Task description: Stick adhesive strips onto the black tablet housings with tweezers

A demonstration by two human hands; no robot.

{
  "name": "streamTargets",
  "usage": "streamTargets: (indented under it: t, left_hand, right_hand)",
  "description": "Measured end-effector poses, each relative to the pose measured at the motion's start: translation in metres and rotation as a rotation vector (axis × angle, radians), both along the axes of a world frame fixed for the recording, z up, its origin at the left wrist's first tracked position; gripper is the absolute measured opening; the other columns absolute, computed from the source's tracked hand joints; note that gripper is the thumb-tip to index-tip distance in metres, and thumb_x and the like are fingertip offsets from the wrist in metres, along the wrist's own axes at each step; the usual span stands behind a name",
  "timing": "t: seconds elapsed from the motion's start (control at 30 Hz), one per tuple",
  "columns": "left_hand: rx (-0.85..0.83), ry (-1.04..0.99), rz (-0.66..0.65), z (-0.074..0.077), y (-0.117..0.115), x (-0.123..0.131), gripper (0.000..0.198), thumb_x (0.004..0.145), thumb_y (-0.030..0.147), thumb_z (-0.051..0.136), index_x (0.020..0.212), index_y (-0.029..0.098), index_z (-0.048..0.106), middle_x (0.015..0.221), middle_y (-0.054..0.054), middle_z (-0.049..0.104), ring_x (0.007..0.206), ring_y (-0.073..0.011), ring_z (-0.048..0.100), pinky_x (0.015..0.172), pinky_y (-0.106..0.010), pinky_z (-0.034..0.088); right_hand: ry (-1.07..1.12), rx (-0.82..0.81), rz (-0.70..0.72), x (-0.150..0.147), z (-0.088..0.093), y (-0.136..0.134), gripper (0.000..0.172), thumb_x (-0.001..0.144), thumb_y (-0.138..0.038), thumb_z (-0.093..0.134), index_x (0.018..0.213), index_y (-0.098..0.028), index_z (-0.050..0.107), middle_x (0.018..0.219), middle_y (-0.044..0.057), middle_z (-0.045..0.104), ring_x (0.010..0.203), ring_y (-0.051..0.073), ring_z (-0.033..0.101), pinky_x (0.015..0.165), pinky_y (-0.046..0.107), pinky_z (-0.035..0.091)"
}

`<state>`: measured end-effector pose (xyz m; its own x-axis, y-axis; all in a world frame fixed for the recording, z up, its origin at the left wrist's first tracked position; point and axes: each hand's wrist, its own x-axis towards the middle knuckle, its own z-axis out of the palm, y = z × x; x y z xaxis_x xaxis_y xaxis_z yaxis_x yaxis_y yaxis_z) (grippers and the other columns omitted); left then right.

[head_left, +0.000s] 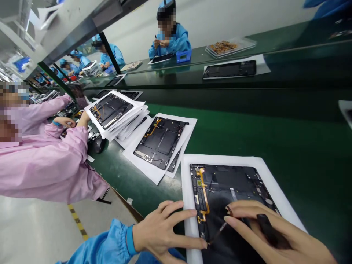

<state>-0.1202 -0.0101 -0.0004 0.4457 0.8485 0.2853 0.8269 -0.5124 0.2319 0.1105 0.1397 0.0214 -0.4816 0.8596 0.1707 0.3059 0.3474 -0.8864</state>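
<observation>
My left hand (165, 231) has its fingers spread over the left border of a black tablet-like housing (236, 179), index fingertip and thumb touching its edge. An orange flex cable (203, 187) runs along that side. Over the lower middle of the housing, my right hand (264, 227) is closed, thumb and forefinger pinching a slim dark strip-like piece (220, 231) with pale lettering. It slants down towards my left thumb; whether it is a tool or a cable I cannot tell. A black-handled tool (272, 229) lies across the same hand. White foam sheet (189, 161) shows under the housing.
Another housing (162, 141) lies on white sheets to the left, before a stack of sheets and housings (112, 110). A person in pink (49, 157) sits at left, beside a black mouse (98, 143). Beyond the green bench (220, 135), a raised shelf carries another housing (231, 69).
</observation>
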Motion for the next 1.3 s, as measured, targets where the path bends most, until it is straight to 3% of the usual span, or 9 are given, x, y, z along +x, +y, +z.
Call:
streamTargets:
  t: [0.13,0.27,0.4,0.7,1.07,1.3]
  left_hand:
    - [-0.018,0.028,-0.039,0.010,0.009,-0.001,0.066,0.077,0.075,0.061,0.131,0.037,0.063,0.151,-0.008,0.045,0.137,-0.0329,0.038,0.109,-0.040,0.032]
    - [-0.046,0.085,-0.098,0.017,0.014,-0.005,0.063,0.081,0.070,0.061,0.134,0.035,0.061,0.148,-0.011,0.047,0.137,-0.0353,0.035,0.109,-0.042,0.029]
    - [-0.066,0.117,-0.127,0.013,0.016,-0.011,0.063,0.084,0.066,0.061,0.139,0.035,0.056,0.151,-0.012,0.042,0.137,-0.0380,0.033,0.112,-0.045,0.023]
    - [-0.024,0.124,-0.177,0.010,0.023,-0.011,0.061,0.086,0.066,0.057,0.140,0.037,0.056,0.144,-0.010,0.048,0.131,-0.0361,0.038,0.114,-0.044,0.020]
    - [-0.179,0.049,-0.137,0.010,0.027,-0.012,0.068,0.080,0.074,0.058,0.137,0.037,0.058,0.157,-0.008,0.034,0.137,-0.0432,0.030,0.111,-0.051,0.021]
    - [-0.223,-0.022,-0.192,0.011,0.035,-0.011,0.070,0.077,0.072,0.063,0.135,0.034,0.060,0.155,-0.010,0.031,0.136,-0.0418,0.028,0.112,-0.053,0.022]
  right_hand:
    - [0.034,-0.005,0.022,-0.007,0.012,0.006,0.024,0.082,-0.047,0.070,0.075,-0.025,0.071,0.079,0.003,0.072,0.059,0.017,0.067,0.043,0.024,0.051]
    - [0.059,-0.062,0.025,-0.008,0.022,0.006,0.017,0.086,-0.036,0.070,0.076,-0.023,0.068,0.083,0.003,0.071,0.074,0.018,0.069,0.063,0.027,0.056]
    - [0.132,-0.138,0.059,-0.007,0.025,0.008,0.009,0.085,-0.023,0.071,0.078,-0.021,0.067,0.086,0.002,0.070,0.081,0.017,0.068,0.071,0.028,0.054]
    - [0.133,-0.205,0.051,-0.007,0.020,0.014,0.006,0.083,-0.019,0.072,0.082,-0.019,0.066,0.087,0.002,0.068,0.082,0.016,0.065,0.073,0.029,0.050]
    - [0.127,-0.207,0.045,-0.009,0.014,0.016,0.006,0.085,-0.018,0.071,0.081,-0.019,0.066,0.084,0.000,0.066,0.080,0.015,0.064,0.072,0.028,0.049]
    - [0.114,-0.251,0.046,-0.010,0.014,0.016,0.005,0.085,-0.019,0.070,0.082,-0.019,0.066,0.085,0.000,0.066,0.081,0.015,0.064,0.074,0.029,0.049]
